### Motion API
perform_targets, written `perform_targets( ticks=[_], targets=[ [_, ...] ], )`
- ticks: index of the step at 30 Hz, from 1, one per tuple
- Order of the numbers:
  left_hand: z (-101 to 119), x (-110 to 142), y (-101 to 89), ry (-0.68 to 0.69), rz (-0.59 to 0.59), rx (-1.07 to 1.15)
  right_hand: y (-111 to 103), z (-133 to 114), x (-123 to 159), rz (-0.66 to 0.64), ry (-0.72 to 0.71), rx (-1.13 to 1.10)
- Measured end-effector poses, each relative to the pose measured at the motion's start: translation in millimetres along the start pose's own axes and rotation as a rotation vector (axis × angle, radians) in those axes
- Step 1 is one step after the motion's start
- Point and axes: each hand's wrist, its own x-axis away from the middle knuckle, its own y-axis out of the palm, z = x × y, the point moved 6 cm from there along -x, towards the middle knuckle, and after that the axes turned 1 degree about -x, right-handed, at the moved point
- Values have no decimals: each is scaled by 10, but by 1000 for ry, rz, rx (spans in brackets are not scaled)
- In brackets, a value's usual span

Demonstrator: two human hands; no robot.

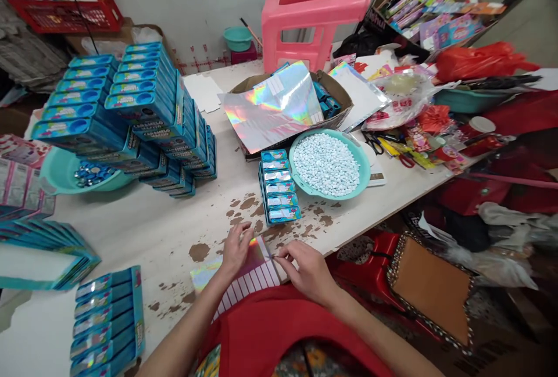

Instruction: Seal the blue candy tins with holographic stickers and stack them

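A shiny rainbow-foil sticker sheet (255, 278) with rows of narrow pale strips lies at the table's near edge, against the red apron. My left hand (235, 249) rests on its upper part, fingers bent and somewhat apart. At the sheet's right edge, my right hand (307, 269) pinches with thumb and forefinger; whether it has the sheet itself or a single strip is too small to tell. Just beyond the hands stands a blue display box of small packs (281, 188), with shiny labels on their tops. Touching it is a turquoise bowl (365, 176) full of pale blue candies.
Stacked blue boxes (161, 115) rise at the left beside a turquoise basin (56, 173). Another filled blue tray (108, 322) lies front left. Behind the bowl, a carton (344, 98) bears foil sheets (279, 104). Scissors (375, 143) and bags clutter the right. A red chair (379, 290) is below.
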Motion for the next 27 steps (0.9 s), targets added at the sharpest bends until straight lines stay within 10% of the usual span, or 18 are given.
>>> perform_targets(
  ticks=[7, 20, 27],
  targets=[
    [917, -79, -191, -20, -386, 473, -497, -95, -524, 156, 89, -213],
    [1185, -1788, -564, 218, -62, 185, -701, 787, -2082, 475, 291, -122],
    [1030, -2089, -447, 229, 4, -47, -557, 1103, -2348, 443, 324, -128]
  ],
)
